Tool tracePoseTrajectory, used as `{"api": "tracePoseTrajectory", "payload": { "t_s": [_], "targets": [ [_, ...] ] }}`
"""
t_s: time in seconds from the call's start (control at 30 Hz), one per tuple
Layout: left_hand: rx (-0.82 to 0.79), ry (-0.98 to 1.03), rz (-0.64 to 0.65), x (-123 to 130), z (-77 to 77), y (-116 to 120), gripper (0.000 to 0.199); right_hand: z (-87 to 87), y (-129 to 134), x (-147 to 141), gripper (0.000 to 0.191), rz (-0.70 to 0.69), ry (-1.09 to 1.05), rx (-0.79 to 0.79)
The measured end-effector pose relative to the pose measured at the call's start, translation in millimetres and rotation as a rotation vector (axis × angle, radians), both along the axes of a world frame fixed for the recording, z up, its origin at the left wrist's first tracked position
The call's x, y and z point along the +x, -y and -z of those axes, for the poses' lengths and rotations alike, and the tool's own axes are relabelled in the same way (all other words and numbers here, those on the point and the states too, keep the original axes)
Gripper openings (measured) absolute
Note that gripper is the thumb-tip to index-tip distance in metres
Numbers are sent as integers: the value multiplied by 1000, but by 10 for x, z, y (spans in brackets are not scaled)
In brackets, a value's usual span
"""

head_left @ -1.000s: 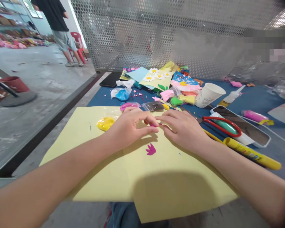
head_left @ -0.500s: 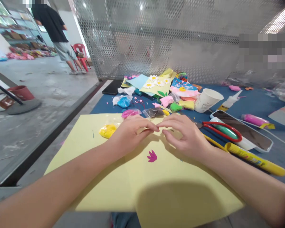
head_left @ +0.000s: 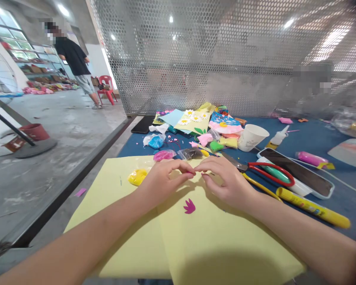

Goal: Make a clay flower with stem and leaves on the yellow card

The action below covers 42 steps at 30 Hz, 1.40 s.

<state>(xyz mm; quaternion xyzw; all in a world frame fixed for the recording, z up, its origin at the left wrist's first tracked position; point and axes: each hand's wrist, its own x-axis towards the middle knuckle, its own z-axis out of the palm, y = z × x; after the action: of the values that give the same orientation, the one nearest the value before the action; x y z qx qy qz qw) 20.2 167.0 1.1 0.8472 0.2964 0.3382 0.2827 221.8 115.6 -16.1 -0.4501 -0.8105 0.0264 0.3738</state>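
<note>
My left hand (head_left: 165, 177) is closed above the yellow paper (head_left: 139, 249), thumb and forefinger pinching a small magenta piece of clay (head_left: 191, 172), mostly hidden by the fingertips. Close by on the right, my right hand (head_left: 227, 178) has its thumb and forefinger apart, the forefinger reaching toward the pinched piece; nothing shows between its fingers. Below both hands lies a flat magenta petal shape (head_left: 190, 206) with several points. A bag of yellow clay (head_left: 137, 177) rests on the paper beside my left wrist. Bags of pink clay (head_left: 163, 155) and black clay (head_left: 190, 153) lie just beyond the hands.
Right of my right hand are red-handled scissors (head_left: 271, 168), a phone (head_left: 299, 172) and a yellow glue tube (head_left: 313, 208). A paper cup (head_left: 253, 137) and a glue bottle (head_left: 278, 138) stand farther back. Behind the blue table rises a perforated metal panel (head_left: 195, 59). A person (head_left: 74, 57) stands far left.
The view has tilted up a little, so things appear lower. The magenta piece now shows at my left fingertips. Both hands stay close together over the paper.
</note>
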Motion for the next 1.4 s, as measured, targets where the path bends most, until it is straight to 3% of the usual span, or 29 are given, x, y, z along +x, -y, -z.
{"api": "tracePoseTrajectory", "payload": {
  "t_s": [0.17,0.33,0.47,0.9,1.1,1.4],
  "targets": [
    [51,-7,42,-10,10,0,24,-19,-16,22,22,26,-26,6],
    [6,-92,8,-12,13,-14,17,4,-18,18,26,23,-1,40],
    [16,-43,1,-13,23,-19,11,-3,-12,-2,25,15,-1,28],
    [-30,-69,-1,-12,14,3,12,6,1,1,23,-34,-4,15],
    [-110,-48,1,-7,29,10,9,44,-22,-8,18,-95,-11,136],
    [-181,-23,26,13,32,31,7,38,-7,-23,15,-110,-10,198]
  ]
}}
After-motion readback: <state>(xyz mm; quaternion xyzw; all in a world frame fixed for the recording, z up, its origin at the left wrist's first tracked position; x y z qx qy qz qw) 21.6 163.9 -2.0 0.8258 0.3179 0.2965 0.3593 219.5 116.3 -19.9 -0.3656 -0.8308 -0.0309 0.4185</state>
